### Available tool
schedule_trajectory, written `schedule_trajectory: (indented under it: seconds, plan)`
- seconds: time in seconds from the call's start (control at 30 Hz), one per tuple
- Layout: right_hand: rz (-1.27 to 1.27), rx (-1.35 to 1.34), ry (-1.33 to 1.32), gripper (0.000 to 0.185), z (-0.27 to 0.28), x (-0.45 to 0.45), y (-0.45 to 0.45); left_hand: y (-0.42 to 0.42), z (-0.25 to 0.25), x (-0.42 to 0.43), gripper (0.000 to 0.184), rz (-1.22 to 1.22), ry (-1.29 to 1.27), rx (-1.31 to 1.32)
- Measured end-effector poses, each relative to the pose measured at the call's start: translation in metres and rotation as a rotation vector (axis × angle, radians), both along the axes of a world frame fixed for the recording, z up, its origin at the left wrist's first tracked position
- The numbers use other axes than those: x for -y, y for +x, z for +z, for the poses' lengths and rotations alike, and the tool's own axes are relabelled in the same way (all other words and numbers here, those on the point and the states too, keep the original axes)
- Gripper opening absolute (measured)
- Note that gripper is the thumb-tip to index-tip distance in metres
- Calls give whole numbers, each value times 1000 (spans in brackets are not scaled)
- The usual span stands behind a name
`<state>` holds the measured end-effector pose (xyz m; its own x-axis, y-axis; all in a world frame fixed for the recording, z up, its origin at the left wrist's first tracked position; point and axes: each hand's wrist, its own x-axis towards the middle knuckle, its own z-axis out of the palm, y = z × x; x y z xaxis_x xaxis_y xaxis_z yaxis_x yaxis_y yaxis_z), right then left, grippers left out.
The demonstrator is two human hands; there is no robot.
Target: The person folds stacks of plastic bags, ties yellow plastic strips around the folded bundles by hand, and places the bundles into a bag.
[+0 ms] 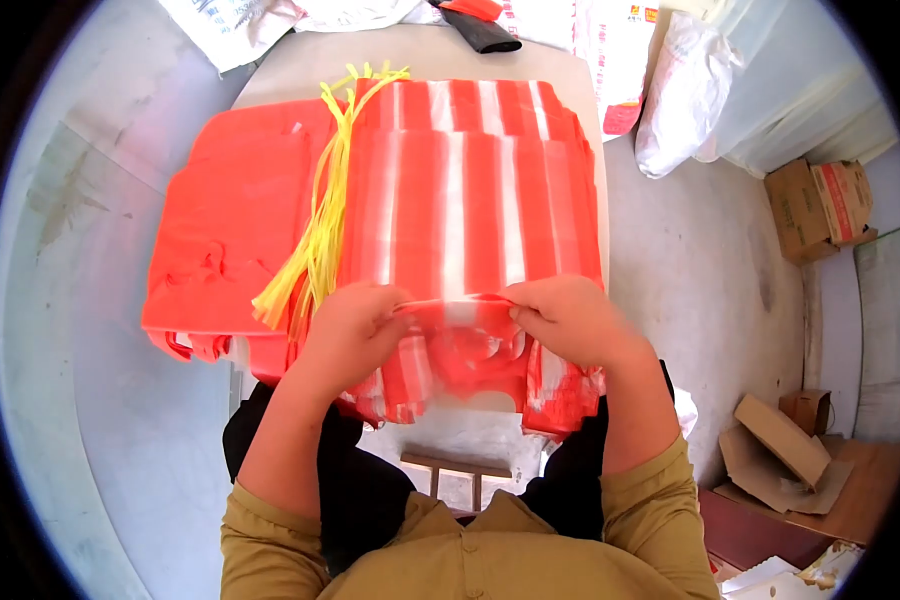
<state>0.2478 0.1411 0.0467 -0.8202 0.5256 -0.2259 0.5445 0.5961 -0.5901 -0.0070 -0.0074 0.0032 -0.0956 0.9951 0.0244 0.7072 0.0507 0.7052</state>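
Observation:
A thick stack of red-and-white striped plastic bags lies in front of me. At its near edge, my left hand pinches the top layer between thumb and fingers. My right hand pinches the same edge farther right. Between the hands, the gripped plastic bag is raised and slightly blurred. Loose strap-like ends hang below on both sides. Along the stack's left side runs a bundle of yellow strips, and beyond it lies a pile of plain red bags.
The stacks rest on a pale table. White sacks and a dark-and-red item lie at its far side. A white sack leans at right. Cardboard boxes and an open carton stand farther right.

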Motion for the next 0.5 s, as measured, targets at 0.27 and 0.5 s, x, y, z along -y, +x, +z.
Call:
schedule_trajectory:
  seconds: [0.27,0.5]
  plan:
    - [-62,-49,-15,21,-45,-29,-2,-7,-6,-1,26,234,-185,184]
    - [-372,-152,-255,46,-41,-33,26,-7,-19,-10,27,299,-143,157]
